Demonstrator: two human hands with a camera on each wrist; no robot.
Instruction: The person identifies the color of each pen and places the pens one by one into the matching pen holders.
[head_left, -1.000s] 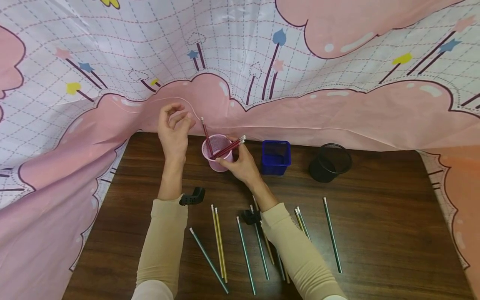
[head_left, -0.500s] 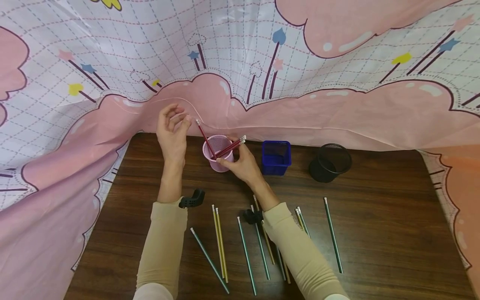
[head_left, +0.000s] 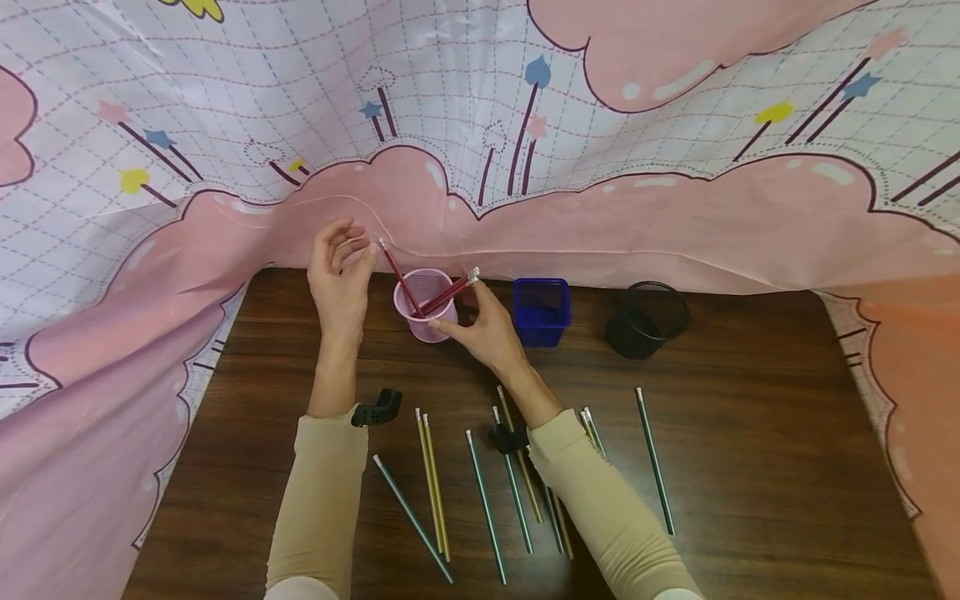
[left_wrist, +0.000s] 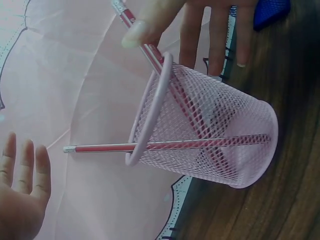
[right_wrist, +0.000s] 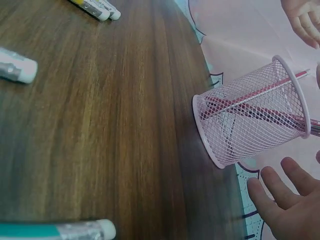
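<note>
A pink mesh pencil cup (head_left: 425,332) stands near the back of the table. One red pencil (head_left: 397,271) leans left in it. Several more red pencils (head_left: 454,292) lean together toward the right, white erasers up. My left hand (head_left: 339,283) hovers left of the cup, fingers loosely bent, holding nothing; the single pencil's eraser end is close to its thumb. My right hand (head_left: 483,329) is spread at the cup's right side, its thumb by the rim. In the right wrist view the right hand's fingers (right_wrist: 285,187) are apart from the mesh.
To the right stand a blue square mesh holder (head_left: 542,333) and a round black mesh cup (head_left: 633,337). Green pencils (head_left: 486,507) and gold pencils (head_left: 432,487) lie across the front of the wooden table (head_left: 765,433). A patterned pink cloth (head_left: 600,233) hangs behind.
The single red pencil has tipped further left against the cup's rim. The right hand's fingers have spread away from the red bundle. The head view has shifted slightly.
</note>
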